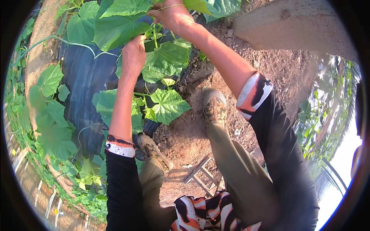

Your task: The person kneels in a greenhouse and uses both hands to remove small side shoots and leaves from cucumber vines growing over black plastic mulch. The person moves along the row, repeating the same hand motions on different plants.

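A cucumber-like vine [155, 37] with broad green leaves [122, 30] rises before me at the top of the view. My left hand [134, 55] is at its stem, below a large leaf, with fingertips closed on the greenery; what exactly they pinch is partly hidden. Higher up and to the right, my right hand [175, 16] reaches in among the leaves, its fingers partly covered. A thin pale strand [164, 7] runs across the back of this hand. Below the hands, more leaves [167, 57] spread from the plant.
Dark plastic mulch film [83, 75] covers the bed at left, crossed by a pale green cord [72, 43]. A thick concrete-like block [294, 26] juts in at upper right. Bare soil [188, 135] surrounds my shoes [215, 106]. Behind them lies a small slatted frame [203, 174].
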